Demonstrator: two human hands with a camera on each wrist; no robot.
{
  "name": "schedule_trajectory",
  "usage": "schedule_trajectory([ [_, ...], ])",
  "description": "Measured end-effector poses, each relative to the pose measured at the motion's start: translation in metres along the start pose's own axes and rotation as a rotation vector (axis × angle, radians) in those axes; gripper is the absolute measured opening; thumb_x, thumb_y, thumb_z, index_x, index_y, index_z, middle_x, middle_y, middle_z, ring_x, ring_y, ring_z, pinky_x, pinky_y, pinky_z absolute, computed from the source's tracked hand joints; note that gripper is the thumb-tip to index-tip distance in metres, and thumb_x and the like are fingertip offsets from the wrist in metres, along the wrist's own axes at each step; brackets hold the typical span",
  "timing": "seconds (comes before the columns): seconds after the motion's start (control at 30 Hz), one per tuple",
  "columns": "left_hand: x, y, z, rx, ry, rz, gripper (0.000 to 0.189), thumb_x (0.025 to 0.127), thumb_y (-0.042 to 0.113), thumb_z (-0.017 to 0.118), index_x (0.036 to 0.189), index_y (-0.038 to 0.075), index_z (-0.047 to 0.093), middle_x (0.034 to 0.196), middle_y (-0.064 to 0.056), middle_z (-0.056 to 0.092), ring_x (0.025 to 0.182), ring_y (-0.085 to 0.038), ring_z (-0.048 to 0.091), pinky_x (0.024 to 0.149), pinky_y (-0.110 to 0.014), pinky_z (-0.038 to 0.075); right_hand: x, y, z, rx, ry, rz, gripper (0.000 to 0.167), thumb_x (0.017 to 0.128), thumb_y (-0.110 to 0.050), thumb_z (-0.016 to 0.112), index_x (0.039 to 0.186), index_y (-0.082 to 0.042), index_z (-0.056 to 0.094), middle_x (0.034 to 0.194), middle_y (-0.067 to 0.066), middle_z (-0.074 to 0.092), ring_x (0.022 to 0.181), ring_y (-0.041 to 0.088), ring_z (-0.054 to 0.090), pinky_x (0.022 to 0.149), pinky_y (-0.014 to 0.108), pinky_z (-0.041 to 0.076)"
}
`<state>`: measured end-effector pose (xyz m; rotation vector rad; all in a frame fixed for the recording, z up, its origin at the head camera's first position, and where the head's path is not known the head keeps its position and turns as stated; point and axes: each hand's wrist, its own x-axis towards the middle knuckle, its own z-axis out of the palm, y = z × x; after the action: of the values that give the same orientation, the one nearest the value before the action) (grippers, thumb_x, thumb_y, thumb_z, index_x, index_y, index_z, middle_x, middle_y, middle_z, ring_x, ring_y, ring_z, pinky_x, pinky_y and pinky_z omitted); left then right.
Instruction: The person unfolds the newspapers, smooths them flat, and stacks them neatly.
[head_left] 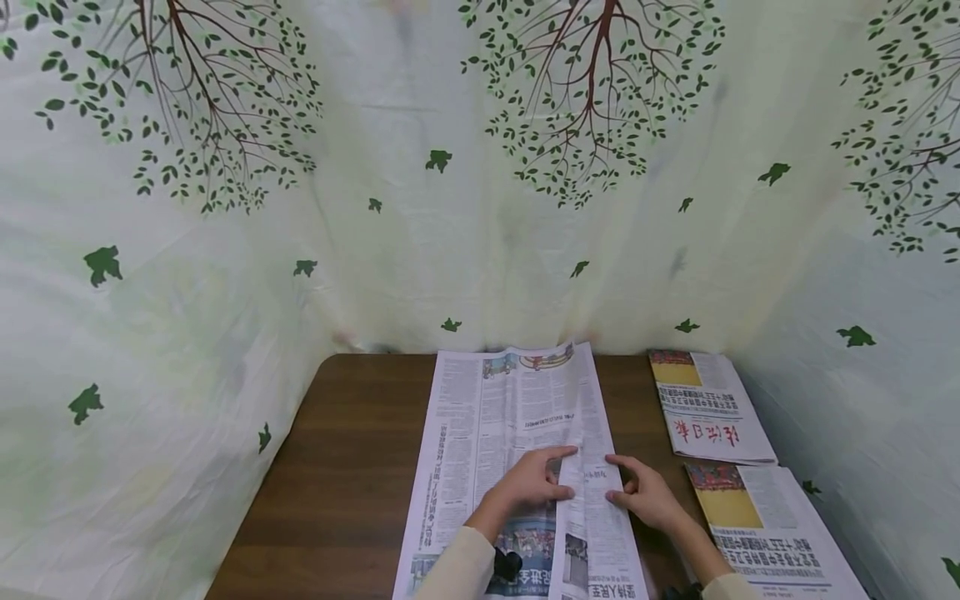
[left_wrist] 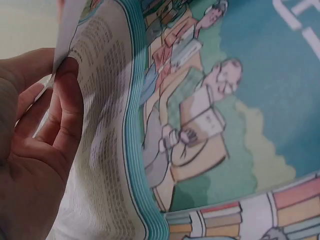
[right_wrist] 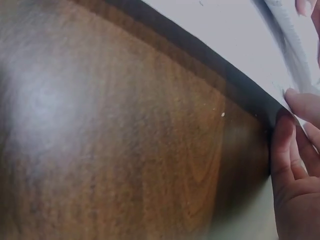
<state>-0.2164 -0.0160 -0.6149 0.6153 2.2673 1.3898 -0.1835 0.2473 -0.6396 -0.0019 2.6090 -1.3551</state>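
Note:
A printed newspaper [head_left: 468,425] lies spread over the middle of the table in the head view, with a raised fold running lengthwise near its right side. My left hand [head_left: 528,482] pinches the paper along that fold. The left wrist view shows thumb and fingers of the left hand [left_wrist: 42,115] closed on a paper edge, beside a coloured drawing of people reading. My right hand [head_left: 648,493] pinches the newspaper's right edge between thumb and fingers. Close up in the right wrist view, the right hand [right_wrist: 300,155] holds that edge slightly over the wood.
Two folded newspapers, an upper one [head_left: 712,417] and a lower one [head_left: 776,533], lie at the table's right side. Brown wood of the table [head_left: 322,483] shows on the left. A pale curtain [head_left: 390,250] printed with trees and leaves hangs behind and along both sides.

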Motion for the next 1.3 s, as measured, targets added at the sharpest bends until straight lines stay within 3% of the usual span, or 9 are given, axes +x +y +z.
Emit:
schedule_trajectory([
  [0.1, -0.002, -0.001, -0.004, -0.009, 0.018, 0.034, 0.078, 0.086, 0.010, 0.083, 0.155, 0.019, 0.048, 0.058, -0.001, 0.058, 0.046, -0.004, 0.048, 0.048, -0.019, 0.040, -0.002, 0.002, -0.001, 0.003, 0.021, 0.013, 0.067, 0.085, -0.009, 0.083, 0.146, -0.015, 0.056, 0.086, 0.004, 0.061, 0.063, 0.018, 0.055, 0.054, 0.027, 0.044],
  [0.2, -0.006, -0.001, -0.008, -0.012, 0.026, 0.069, 0.080, 0.085, 0.007, 0.083, 0.155, 0.017, 0.047, 0.103, -0.010, 0.073, 0.050, -0.002, 0.051, 0.051, -0.017, 0.043, -0.003, 0.004, -0.002, 0.000, 0.038, 0.020, 0.067, 0.085, -0.010, 0.083, 0.146, -0.015, 0.057, 0.083, 0.004, 0.060, 0.062, 0.017, 0.053, 0.053, 0.027, 0.043],
  [0.33, -0.015, -0.002, -0.015, -0.016, 0.018, 0.084, 0.082, 0.085, 0.010, 0.084, 0.157, 0.018, 0.045, 0.161, -0.007, 0.044, 0.054, -0.002, 0.051, 0.055, -0.017, 0.046, -0.004, 0.005, -0.003, -0.002, 0.039, 0.014, 0.067, 0.086, -0.012, 0.083, 0.147, -0.015, 0.056, 0.079, 0.004, 0.061, 0.061, 0.016, 0.053, 0.053, 0.026, 0.042],
  [0.63, -0.034, -0.008, -0.035, -0.072, 0.010, 0.080, 0.084, 0.088, 0.017, 0.083, 0.160, 0.028, 0.039, 0.168, -0.002, 0.032, 0.058, -0.003, 0.049, 0.055, -0.021, 0.046, -0.009, 0.006, -0.009, 0.004, 0.041, -0.002, 0.067, 0.087, -0.009, 0.081, 0.148, -0.014, 0.055, 0.077, 0.004, 0.062, 0.061, 0.016, 0.055, 0.054, 0.026, 0.044],
  [0.77, -0.041, -0.007, -0.048, -0.062, 0.027, 0.087, 0.085, 0.088, 0.019, 0.083, 0.160, 0.030, 0.038, 0.163, 0.000, 0.039, 0.058, -0.003, 0.050, 0.055, -0.020, 0.045, -0.010, 0.007, -0.011, 0.014, 0.044, -0.008, 0.066, 0.088, -0.007, 0.080, 0.149, -0.012, 0.053, 0.079, 0.005, 0.061, 0.060, 0.016, 0.054, 0.054, 0.026, 0.044],
  [0.9, -0.051, -0.007, -0.066, -0.019, 0.041, 0.073, 0.087, 0.088, 0.020, 0.083, 0.161, 0.031, 0.036, 0.109, -0.005, 0.069, 0.056, -0.003, 0.049, 0.054, -0.019, 0.043, -0.012, 0.007, -0.010, 0.020, 0.043, -0.022, 0.066, 0.089, -0.007, 0.079, 0.149, -0.012, 0.053, 0.088, 0.006, 0.060, 0.061, 0.014, 0.053, 0.056, 0.025, 0.045],
  [1.0, -0.061, -0.008, -0.081, 0.000, 0.053, 0.058, 0.087, 0.089, 0.019, 0.083, 0.161, 0.029, 0.035, 0.078, -0.004, 0.059, 0.054, -0.003, 0.047, 0.053, -0.020, 0.041, -0.013, 0.007, -0.010, 0.019, 0.042, -0.031, 0.065, 0.089, -0.007, 0.078, 0.149, -0.011, 0.053, 0.094, 0.008, 0.059, 0.061, 0.013, 0.052, 0.056, 0.025, 0.045],
  [1.1, -0.068, -0.008, -0.094, 0.035, 0.064, 0.069, 0.086, 0.090, 0.021, 0.082, 0.162, 0.027, 0.035, 0.082, -0.007, 0.059, 0.055, -0.002, 0.046, 0.053, -0.019, 0.039, -0.015, 0.006, -0.011, 0.022, 0.057, -0.023, 0.064, 0.090, -0.006, 0.078, 0.149, -0.012, 0.053, 0.095, 0.009, 0.057, 0.062, 0.013, 0.051, 0.056, 0.025, 0.044],
  [1.3, -0.082, -0.009, -0.107, 0.079, 0.057, 0.100, 0.087, 0.092, 0.025, 0.080, 0.163, 0.022, 0.031, 0.145, -0.020, 0.054, 0.058, 0.000, 0.048, 0.055, -0.019, 0.043, -0.016, 0.008, -0.014, 0.018, 0.064, -0.013, 0.065, 0.090, -0.007, 0.078, 0.149, -0.012, 0.052, 0.097, 0.009, 0.056, 0.064, 0.013, 0.050, 0.058, 0.024, 0.044],
])
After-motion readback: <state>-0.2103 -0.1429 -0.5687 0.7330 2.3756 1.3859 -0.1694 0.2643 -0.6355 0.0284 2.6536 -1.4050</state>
